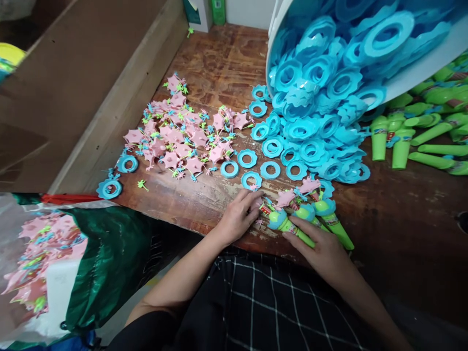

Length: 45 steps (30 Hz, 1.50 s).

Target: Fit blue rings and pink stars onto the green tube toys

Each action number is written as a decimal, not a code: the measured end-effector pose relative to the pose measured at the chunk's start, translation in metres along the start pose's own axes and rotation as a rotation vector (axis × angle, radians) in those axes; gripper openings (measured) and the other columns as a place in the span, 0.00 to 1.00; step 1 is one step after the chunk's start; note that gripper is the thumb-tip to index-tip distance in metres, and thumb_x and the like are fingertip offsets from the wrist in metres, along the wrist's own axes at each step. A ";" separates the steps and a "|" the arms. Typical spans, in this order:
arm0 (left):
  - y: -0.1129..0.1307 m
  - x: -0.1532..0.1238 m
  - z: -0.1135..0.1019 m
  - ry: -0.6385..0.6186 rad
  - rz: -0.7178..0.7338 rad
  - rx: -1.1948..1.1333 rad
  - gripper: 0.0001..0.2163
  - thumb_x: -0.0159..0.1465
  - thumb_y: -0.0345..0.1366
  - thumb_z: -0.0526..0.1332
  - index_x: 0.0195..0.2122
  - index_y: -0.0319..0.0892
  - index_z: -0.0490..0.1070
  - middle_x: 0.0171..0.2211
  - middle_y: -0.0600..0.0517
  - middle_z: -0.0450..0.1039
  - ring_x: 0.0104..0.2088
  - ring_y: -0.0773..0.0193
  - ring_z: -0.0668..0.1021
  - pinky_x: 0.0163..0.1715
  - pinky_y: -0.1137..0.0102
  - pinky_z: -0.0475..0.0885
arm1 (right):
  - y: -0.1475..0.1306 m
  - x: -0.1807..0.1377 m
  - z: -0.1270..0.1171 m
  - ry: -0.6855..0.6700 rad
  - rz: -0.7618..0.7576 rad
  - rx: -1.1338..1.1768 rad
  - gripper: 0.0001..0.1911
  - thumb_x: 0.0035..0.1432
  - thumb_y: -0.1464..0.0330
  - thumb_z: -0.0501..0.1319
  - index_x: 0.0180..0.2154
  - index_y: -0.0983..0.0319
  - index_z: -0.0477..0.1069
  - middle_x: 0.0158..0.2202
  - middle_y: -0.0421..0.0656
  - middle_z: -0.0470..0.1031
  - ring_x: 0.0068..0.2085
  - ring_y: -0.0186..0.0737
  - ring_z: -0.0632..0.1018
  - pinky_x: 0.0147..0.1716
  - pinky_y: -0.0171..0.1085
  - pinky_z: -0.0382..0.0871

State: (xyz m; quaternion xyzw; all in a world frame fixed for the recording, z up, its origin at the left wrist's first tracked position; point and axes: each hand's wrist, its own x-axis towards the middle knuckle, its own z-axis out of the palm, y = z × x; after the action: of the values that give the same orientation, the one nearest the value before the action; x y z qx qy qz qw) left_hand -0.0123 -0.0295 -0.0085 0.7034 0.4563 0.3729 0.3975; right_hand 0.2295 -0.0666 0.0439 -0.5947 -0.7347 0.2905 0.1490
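Observation:
My left hand (239, 214) rests at the near edge of the wooden table (219, 63), fingers pinched on a small part at the top of a green toy handle (288, 225). My right hand (321, 248) is wrapped round several green handles (338, 229), each with a blue ring and a pink star piece (309, 185) on top. A blue gear-shaped ring (251, 180) lies just beyond my left fingers.
Pink star pieces (183, 136) are scattered mid-table. Blue rings (321, 112) spill from a tipped white bucket (420, 68). Green handles (431, 131) lie at the right. A bag with more pink stars (40, 258) sits at the lower left, a wooden board (73, 87) beyond it.

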 end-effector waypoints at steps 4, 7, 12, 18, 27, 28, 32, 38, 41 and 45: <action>0.000 0.001 -0.002 -0.027 -0.015 -0.002 0.20 0.70 0.24 0.58 0.62 0.44 0.65 0.50 0.47 0.67 0.49 0.56 0.73 0.49 0.67 0.71 | -0.002 0.001 -0.001 -0.030 0.020 0.027 0.21 0.67 0.56 0.60 0.54 0.61 0.78 0.49 0.47 0.83 0.48 0.52 0.84 0.47 0.46 0.81; -0.001 0.001 -0.003 -0.028 -0.018 -0.009 0.19 0.71 0.26 0.58 0.62 0.44 0.65 0.48 0.47 0.67 0.47 0.57 0.73 0.48 0.67 0.71 | -0.003 0.002 -0.003 -0.023 0.033 0.032 0.21 0.67 0.55 0.60 0.53 0.61 0.78 0.49 0.48 0.84 0.48 0.52 0.85 0.47 0.46 0.81; 0.000 0.003 -0.004 -0.025 -0.024 -0.014 0.18 0.72 0.27 0.57 0.61 0.44 0.66 0.44 0.48 0.66 0.44 0.58 0.73 0.45 0.67 0.71 | -0.002 0.003 -0.005 -0.036 0.063 0.029 0.22 0.66 0.53 0.60 0.51 0.60 0.80 0.47 0.48 0.84 0.46 0.54 0.85 0.45 0.46 0.81; -0.001 0.005 -0.005 -0.054 -0.016 0.008 0.20 0.70 0.24 0.58 0.62 0.44 0.65 0.42 0.49 0.63 0.42 0.59 0.72 0.44 0.68 0.70 | -0.004 0.006 -0.012 -0.106 0.076 -0.006 0.23 0.68 0.54 0.58 0.54 0.60 0.78 0.50 0.48 0.83 0.49 0.53 0.84 0.46 0.45 0.80; -0.004 0.009 -0.009 -0.139 0.010 0.042 0.23 0.68 0.24 0.58 0.63 0.43 0.62 0.42 0.48 0.63 0.41 0.58 0.72 0.44 0.67 0.72 | -0.074 0.046 -0.052 -0.309 -0.159 -0.640 0.14 0.67 0.63 0.54 0.44 0.58 0.78 0.32 0.48 0.82 0.25 0.46 0.80 0.24 0.40 0.65; -0.006 0.009 -0.009 -0.132 0.014 0.042 0.23 0.68 0.25 0.58 0.63 0.43 0.62 0.42 0.48 0.63 0.41 0.58 0.73 0.44 0.67 0.72 | -0.083 0.051 -0.052 -0.327 -0.176 -0.683 0.13 0.66 0.65 0.54 0.42 0.59 0.77 0.29 0.49 0.81 0.24 0.46 0.79 0.22 0.40 0.63; -0.013 0.009 -0.007 -0.090 0.013 0.045 0.22 0.67 0.26 0.58 0.62 0.43 0.63 0.41 0.48 0.63 0.39 0.59 0.73 0.42 0.68 0.73 | -0.093 0.057 -0.046 -0.291 -0.176 -0.762 0.14 0.65 0.66 0.55 0.45 0.61 0.77 0.27 0.52 0.80 0.22 0.48 0.78 0.20 0.41 0.61; -0.004 0.001 -0.009 -0.052 0.121 -0.012 0.22 0.73 0.33 0.59 0.67 0.45 0.60 0.45 0.46 0.67 0.43 0.57 0.74 0.45 0.66 0.74 | -0.033 0.009 -0.031 -0.116 -0.098 -0.500 0.20 0.67 0.58 0.59 0.57 0.56 0.73 0.47 0.46 0.83 0.39 0.51 0.84 0.31 0.42 0.73; 0.010 -0.002 -0.012 -0.092 0.163 -0.151 0.28 0.73 0.45 0.64 0.70 0.48 0.56 0.54 0.43 0.68 0.50 0.52 0.74 0.51 0.61 0.74 | -0.001 -0.022 -0.029 0.136 -0.099 -0.383 0.20 0.67 0.60 0.60 0.58 0.55 0.75 0.47 0.45 0.83 0.46 0.51 0.82 0.43 0.44 0.75; 0.028 0.008 -0.007 -0.225 0.145 -0.338 0.31 0.72 0.58 0.60 0.70 0.49 0.57 0.65 0.42 0.60 0.65 0.45 0.65 0.66 0.50 0.62 | 0.037 -0.039 -0.023 0.425 -0.075 -0.365 0.18 0.66 0.60 0.64 0.54 0.57 0.78 0.52 0.52 0.77 0.55 0.55 0.77 0.54 0.51 0.72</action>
State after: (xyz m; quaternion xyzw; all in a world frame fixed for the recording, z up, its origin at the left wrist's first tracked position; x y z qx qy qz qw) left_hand -0.0059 -0.0279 0.0210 0.6949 0.2879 0.3909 0.5305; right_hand 0.2812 -0.0937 0.0443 -0.6316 -0.7487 0.0165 0.2007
